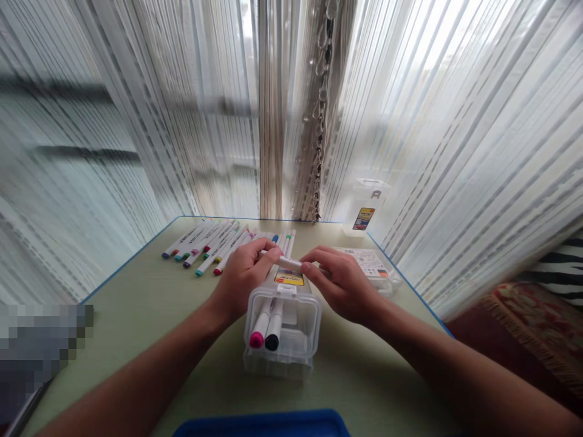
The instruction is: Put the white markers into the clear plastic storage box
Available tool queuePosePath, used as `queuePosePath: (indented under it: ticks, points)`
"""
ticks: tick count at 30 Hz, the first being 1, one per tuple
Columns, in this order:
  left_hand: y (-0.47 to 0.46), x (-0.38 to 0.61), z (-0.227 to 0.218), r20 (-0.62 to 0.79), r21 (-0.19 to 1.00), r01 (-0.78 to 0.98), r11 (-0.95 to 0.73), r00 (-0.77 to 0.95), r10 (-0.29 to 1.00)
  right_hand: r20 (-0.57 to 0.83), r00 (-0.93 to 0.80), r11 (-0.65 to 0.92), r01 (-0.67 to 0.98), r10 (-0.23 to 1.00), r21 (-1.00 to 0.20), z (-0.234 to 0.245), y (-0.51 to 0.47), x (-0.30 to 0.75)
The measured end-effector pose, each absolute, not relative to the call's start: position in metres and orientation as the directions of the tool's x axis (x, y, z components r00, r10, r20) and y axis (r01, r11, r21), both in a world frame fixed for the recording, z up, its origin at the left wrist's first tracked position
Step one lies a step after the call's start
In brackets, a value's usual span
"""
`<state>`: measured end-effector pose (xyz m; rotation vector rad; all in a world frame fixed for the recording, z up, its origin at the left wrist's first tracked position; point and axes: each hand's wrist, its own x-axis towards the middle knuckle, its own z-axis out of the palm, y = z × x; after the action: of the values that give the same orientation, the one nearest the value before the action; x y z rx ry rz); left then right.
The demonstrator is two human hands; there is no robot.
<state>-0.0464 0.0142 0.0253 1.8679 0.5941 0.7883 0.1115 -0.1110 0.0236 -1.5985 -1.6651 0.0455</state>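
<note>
Between my two hands lies a white marker (290, 263), held level above a clear plastic case (314, 328). My left hand (248, 270) pinches its left end, and my right hand (339, 279) has its fingers closed at the right end. The case lies on its side with its opening toward me and a yellow label on top. Inside it rest a pink-tipped marker (260, 321) and a black-tipped marker (274, 321), side by side at the left. Beyond my left hand, several white markers (209, 243) with coloured ends are spread on the table.
The green table (136, 340) has a blue edge. A clear lid with a label (364, 215) stands at the back right, near another clear case (371, 267). A blue object (264, 425) sits at the front edge. String curtains (218, 121) hang behind the table.
</note>
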Motion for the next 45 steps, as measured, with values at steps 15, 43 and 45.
queuePosePath:
  ticks: [15,43,45]
  points:
    - [0.017,-0.046,0.025,0.320,0.947,-0.204,-0.250,0.503,0.803,0.457,0.434,0.171,0.552,0.776,-0.816,0.013,-0.106,0.122]
    - [0.015,-0.045,0.023,0.384,0.915,-0.305,-0.263,0.462,0.799,0.509,0.586,0.428,0.284,0.630,-0.858,0.011,-0.103,0.118]
    - [0.016,-0.046,0.022,0.405,0.910,-0.287,-0.299,0.466,0.787,0.518,0.578,0.428,0.297,0.630,-0.853,0.010,-0.103,0.119]
